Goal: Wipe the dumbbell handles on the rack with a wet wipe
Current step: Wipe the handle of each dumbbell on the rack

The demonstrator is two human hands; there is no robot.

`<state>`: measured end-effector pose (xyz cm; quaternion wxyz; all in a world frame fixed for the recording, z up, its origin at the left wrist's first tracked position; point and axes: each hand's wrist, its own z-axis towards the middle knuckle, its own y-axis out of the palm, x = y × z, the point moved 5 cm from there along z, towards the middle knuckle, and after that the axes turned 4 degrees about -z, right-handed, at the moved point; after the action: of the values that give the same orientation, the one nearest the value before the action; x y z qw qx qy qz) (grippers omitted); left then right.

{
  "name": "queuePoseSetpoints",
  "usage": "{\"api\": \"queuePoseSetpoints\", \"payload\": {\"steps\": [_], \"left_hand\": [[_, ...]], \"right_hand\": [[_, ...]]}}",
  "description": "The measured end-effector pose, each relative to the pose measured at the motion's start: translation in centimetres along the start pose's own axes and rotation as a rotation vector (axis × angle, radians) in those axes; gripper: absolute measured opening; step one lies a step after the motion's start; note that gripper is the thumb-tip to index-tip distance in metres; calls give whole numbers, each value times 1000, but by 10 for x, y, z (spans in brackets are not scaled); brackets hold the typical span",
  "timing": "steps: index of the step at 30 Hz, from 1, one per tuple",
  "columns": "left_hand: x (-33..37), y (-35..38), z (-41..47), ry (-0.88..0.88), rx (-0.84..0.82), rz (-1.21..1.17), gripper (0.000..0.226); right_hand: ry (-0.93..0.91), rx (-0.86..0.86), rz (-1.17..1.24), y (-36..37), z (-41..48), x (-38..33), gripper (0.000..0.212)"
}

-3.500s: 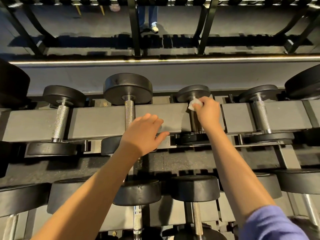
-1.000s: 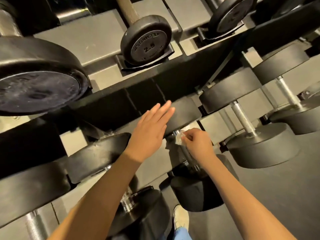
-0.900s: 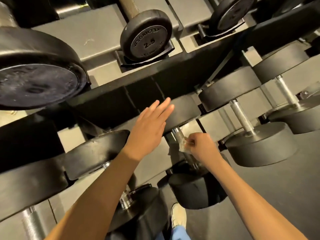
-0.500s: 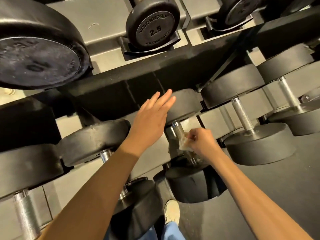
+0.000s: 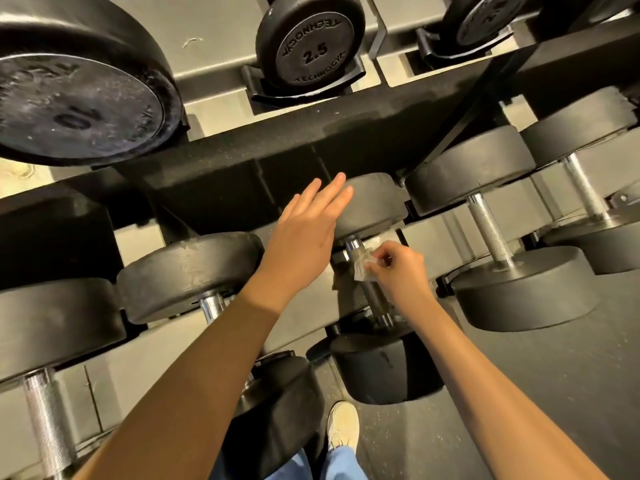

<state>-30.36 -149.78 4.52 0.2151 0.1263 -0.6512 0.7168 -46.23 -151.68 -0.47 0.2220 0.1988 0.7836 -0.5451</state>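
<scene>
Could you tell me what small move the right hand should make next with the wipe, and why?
Probably slide the wet wipe down the handle toward the near head. The right hand pinches it against the handle's upper end, just under the far head where the left hand lies flat, and bare metal shows below.

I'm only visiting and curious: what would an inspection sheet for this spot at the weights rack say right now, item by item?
Surface: rack, grey shelves on black beams, holding rows of black dumbbells.
Job's things: wet wipe, crumpled, against the chrome handle of a lower-row dumbbell.
Clutter: nothing seen.
Grippers: right hand pinches the wet wipe; left hand has straight fingers over that dumbbell's far head, contact unclear.
Cables: nothing seen.
Surroundings: dark floor; pale shoe and blue trouser legs below; 2.5 dumbbell and 10 dumbbell on the upper shelf.
</scene>
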Motion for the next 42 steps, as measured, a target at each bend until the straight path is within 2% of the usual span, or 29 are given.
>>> {"api": "queuePoseSetpoints", "payload": {"steps": [4,7,9,12,14,17,20,22,25,28,34,36,39,42], "left_hand": [[2,0,0,-11,6,3,60],[3,0,-1,-21,27,25,63],[3,0,-2,-18,34,29,62],[2,-1,-3,-19,29,24,60],[2,-2,-3,-12,15,17,58],[-1,-4,-5,-19,-14,-16,56],[-8,-5,-8,-23,-43,-32,55],[-11,-4,-9,-27,-55,-40,55],[-12,-4,-10,-28,-63,-45,56],[-11,-3,-11,-25,-65,-34,55],[-11,-2,-9,-31,-67,-42,56],[-10,-1,-10,-37,-51,-33,56],[-11,1,-12,-33,-37,-35,56],[-12,2,-12,-29,-35,-48,56]], "right_hand": [[-45,-292,-355,3,-20,18,11],[59,-354,-407,6,-15,12,13],[62,-226,-304,8,-5,-1,14],[-132,85,-156,6,-2,-25,14],[-162,159,-139,6,-6,-30,18],[-139,61,-103,7,-13,-21,22],[-149,-65,-190,12,-17,-5,25],[-161,-16,-216,11,-11,-8,18],[-237,159,-167,10,-5,-25,3],[-237,231,-111,11,-5,-30,12],[-65,-66,-253,10,-14,2,12],[-76,-21,-250,10,-13,-5,14],[-112,126,-194,15,-5,-27,9],[-133,261,-152,20,-3,-35,14]]}}
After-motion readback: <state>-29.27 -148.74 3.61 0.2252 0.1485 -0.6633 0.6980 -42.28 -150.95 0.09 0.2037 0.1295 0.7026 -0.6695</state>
